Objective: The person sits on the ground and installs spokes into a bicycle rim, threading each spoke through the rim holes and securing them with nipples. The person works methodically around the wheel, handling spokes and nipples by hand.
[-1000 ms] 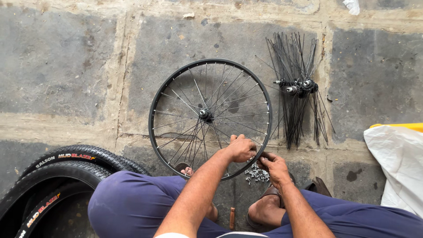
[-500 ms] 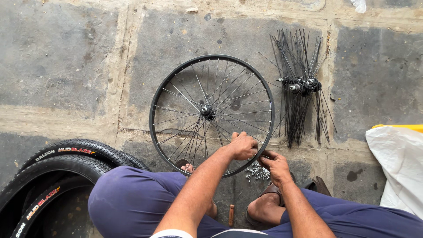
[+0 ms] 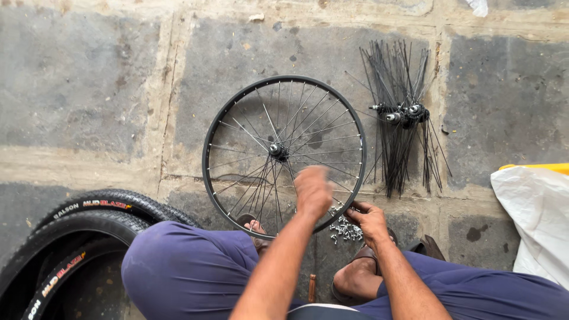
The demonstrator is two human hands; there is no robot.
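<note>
Just beside the right hand (image 3: 368, 220), pinching the wheel rim (image 3: 208, 178), loose nipples (image 3: 344, 228) remain; lacing looks partial. Left hand (image 3: 313, 191) blurred, grip unclear.

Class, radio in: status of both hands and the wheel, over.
Left hand blurred above wheel spokes, grip unclear. Right hand at rim beside small metal bits. Wheel flat on paving. Nothing in the way.
</note>
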